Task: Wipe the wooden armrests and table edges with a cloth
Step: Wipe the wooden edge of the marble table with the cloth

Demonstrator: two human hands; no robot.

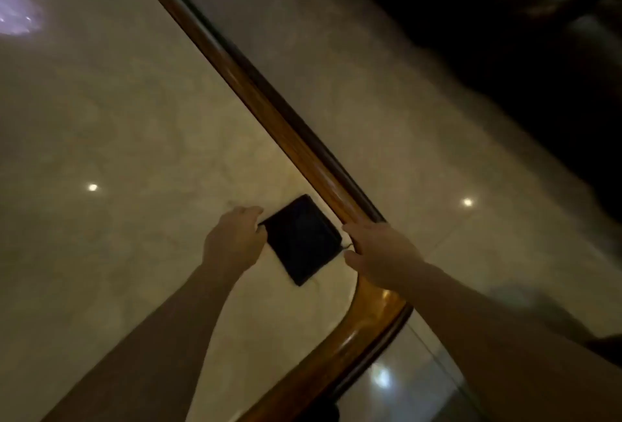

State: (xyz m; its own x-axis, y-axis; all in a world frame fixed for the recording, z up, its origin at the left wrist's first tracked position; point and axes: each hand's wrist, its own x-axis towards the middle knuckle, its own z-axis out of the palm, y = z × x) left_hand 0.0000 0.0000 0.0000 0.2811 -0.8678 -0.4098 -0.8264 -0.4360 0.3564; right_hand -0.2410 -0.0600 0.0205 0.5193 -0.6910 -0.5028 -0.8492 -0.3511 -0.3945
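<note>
Pinching the folded cloth (302,239) by its corner beside the wooden edge (269,108), my left hand (232,239) fingers clamp soft, light, limp fabric while my right hand (380,251) rests spread on that edge.

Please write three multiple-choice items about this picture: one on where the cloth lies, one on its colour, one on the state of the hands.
1. Where does the folded dark cloth lie?
A. on the pale marble tabletop, beside the curved brown wooden table edge
B. on the floor
C. draped over the wooden edge

2. What colour is the cloth?
A. white
B. black or very dark
C. yellow

3. What is the left hand doing?
A. hanging clear of the cloth
B. pinching the cloth's left edge
C. holding a spray bottle

Answers: 1 A, it lies flat on the marble inside the rim. 2 B, it looks nearly black against the pale stone. 3 B, its fingertips meet the cloth edge, while the right hand rests on the wooden edge.
</note>
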